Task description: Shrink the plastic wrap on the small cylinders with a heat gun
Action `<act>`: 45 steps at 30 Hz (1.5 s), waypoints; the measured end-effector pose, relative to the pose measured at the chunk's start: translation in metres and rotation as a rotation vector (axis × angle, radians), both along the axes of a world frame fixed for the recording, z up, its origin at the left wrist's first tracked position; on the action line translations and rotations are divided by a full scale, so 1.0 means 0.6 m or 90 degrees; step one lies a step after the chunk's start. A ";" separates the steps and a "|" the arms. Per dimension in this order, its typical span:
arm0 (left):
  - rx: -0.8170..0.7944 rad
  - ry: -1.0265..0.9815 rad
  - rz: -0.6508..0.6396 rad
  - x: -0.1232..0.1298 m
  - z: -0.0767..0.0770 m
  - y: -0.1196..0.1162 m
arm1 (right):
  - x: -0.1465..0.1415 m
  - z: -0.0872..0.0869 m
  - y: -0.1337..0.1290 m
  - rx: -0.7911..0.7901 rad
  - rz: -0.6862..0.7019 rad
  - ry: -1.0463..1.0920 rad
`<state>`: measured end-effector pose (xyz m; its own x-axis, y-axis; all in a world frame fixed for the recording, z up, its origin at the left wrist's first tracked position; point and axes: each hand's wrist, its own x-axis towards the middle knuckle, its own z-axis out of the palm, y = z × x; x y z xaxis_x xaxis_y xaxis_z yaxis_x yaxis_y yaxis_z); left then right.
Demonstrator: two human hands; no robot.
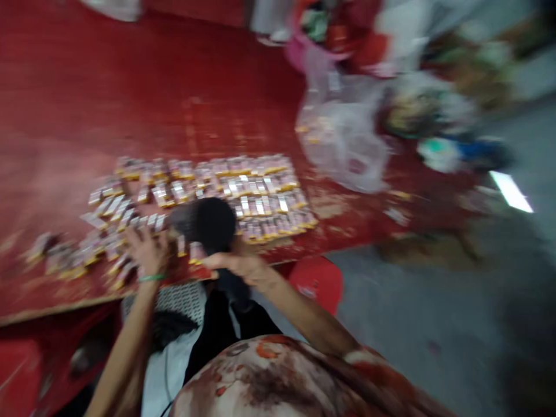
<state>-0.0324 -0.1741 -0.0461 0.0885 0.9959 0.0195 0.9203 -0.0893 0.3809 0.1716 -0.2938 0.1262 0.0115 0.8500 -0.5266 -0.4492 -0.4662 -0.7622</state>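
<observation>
Right now, two hands are working over a long red table, and dozens of small white-and-gold packets are lying on it, too blurred to count exactly. Most are forming about four uneven rows near the middle of the view, while looser ones are straggling off toward 9 o'clock. The left hand, wearing one green wristband, is resting with its fingers spread, touching the packets nearest the table's front edge. The right hand is curling around the neck of one black hair dryer, though blur makes that object hard to name with certainty, and its nozzle is pointing down at the packets. Toward 1 o'clock, one clear plastic bag is sitting on the table, with a few gold-edged packets showing through it near its left side. Beyond it, blurred heaps of colourful stuff are crowding the table's far corner. One red stool is standing at about 5 o'clock, against the grey floor, and a patterned cloth is filling the bottom edge.
</observation>
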 end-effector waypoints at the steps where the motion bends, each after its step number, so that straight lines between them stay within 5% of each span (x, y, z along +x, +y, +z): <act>1: 0.003 -0.002 -0.004 -0.008 -0.001 -0.017 | -0.001 -0.001 -0.008 -0.037 -0.020 -0.016; 5: 0.081 -0.003 0.002 -0.025 -0.033 -0.098 | 0.008 -0.029 -0.012 -0.138 -0.039 -0.099; 10: 0.093 -0.015 -0.004 -0.005 -0.056 -0.191 | -0.026 -0.047 -0.002 -0.123 0.043 -0.088; 18: 0.053 -0.018 -0.005 -0.030 -0.087 -0.149 | -0.033 -0.047 0.007 -0.131 0.034 -0.177; 23: 0.090 -0.029 0.011 -0.078 -0.075 -0.181 | -0.035 -0.034 -0.041 -0.153 0.133 -0.162; 28: 0.093 -0.013 0.078 -0.104 -0.079 -0.209 | -0.055 -0.056 -0.057 -0.114 0.186 -0.132; 34: 0.027 -0.012 0.104 -0.111 -0.099 -0.153 | -0.068 -0.058 -0.056 -0.120 0.197 -0.136; 38: 0.021 -0.011 0.101 -0.130 -0.083 -0.124 | -0.080 -0.044 -0.045 -0.120 0.194 -0.103; 41: 0.047 -0.034 0.064 -0.144 -0.062 -0.146 | -0.056 -0.033 -0.060 -0.145 0.155 -0.135; 45: 0.083 -0.141 0.053 -0.155 -0.042 -0.232 | 0.013 -0.010 -0.127 -0.253 0.069 -0.219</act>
<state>-0.1255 -0.3136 -0.0714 -0.0139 0.9873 0.1580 0.8220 -0.0787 0.5640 0.1795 -0.3700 0.1203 0.1637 0.5916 -0.7895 -0.1373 -0.7788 -0.6120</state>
